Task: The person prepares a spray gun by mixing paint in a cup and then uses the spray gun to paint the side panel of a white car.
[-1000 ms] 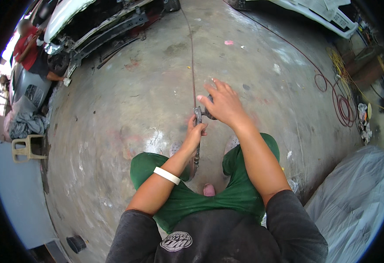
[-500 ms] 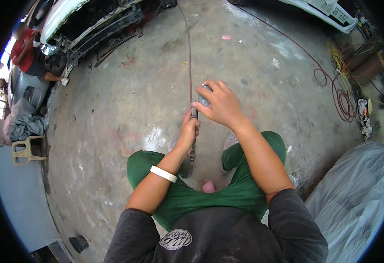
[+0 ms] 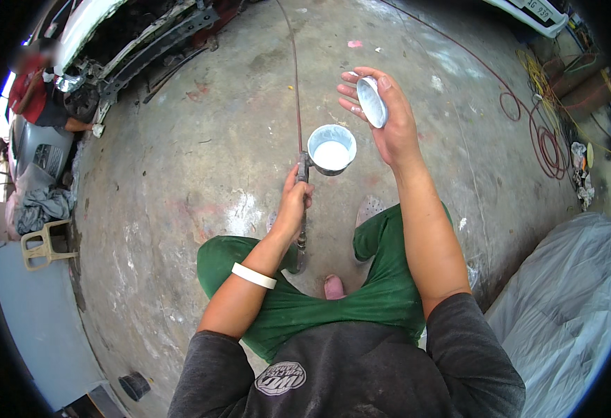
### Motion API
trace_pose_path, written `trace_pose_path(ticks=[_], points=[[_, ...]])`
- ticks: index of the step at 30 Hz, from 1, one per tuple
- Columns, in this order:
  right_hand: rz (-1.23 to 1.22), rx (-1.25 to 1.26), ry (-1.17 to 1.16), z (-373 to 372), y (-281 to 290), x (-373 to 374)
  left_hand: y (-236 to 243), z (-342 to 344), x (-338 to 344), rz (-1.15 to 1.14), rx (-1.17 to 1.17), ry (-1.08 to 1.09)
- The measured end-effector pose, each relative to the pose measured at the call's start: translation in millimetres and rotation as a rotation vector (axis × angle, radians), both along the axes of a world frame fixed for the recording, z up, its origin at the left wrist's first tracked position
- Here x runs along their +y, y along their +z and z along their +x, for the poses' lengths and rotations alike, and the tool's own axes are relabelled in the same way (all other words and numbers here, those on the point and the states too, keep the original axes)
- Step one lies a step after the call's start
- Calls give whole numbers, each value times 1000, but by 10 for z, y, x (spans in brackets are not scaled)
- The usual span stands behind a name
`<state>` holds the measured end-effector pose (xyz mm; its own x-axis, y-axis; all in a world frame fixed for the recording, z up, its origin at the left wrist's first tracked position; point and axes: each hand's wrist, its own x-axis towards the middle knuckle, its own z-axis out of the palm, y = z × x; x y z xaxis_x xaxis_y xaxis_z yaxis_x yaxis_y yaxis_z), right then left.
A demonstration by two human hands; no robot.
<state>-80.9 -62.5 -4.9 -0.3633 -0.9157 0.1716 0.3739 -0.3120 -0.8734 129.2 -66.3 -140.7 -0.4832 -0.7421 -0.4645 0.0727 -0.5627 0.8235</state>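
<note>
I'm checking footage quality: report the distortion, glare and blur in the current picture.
Head view: a dark, rounded fisheye border swallows the corners; daylight washes out the far left; the co-worker's head is blurred; the open cup and lid in the right hand look reasonably clear.

- Cup point(image 3: 332, 132), right of left fingers point(image 3: 308, 189), is pale blue inside.
- Lid point(image 3: 373, 103), in right fingers point(image 3: 349, 91), is whitish grey.
- Hose point(image 3: 296, 90), beyond left fingers, is reddish brown.

lid point(image 3: 373, 102): smooth | cup point(image 3: 332, 132): smooth-walled | floor point(image 3: 173, 160): rough matt concrete | trousers point(image 3: 368, 310): matt cloth
</note>
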Motion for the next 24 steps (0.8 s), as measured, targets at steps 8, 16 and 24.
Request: trace_pose_path(ticks=[8, 16, 24], points=[[12, 1158, -78, 137, -119, 98, 5, -30, -13, -10, -46, 27], [78, 1597, -161, 406, -359, 94, -7, -34, 43, -15, -64, 41], [316, 1530, -319, 713, -454, 19, -7, -43, 96, -26, -45, 124]])
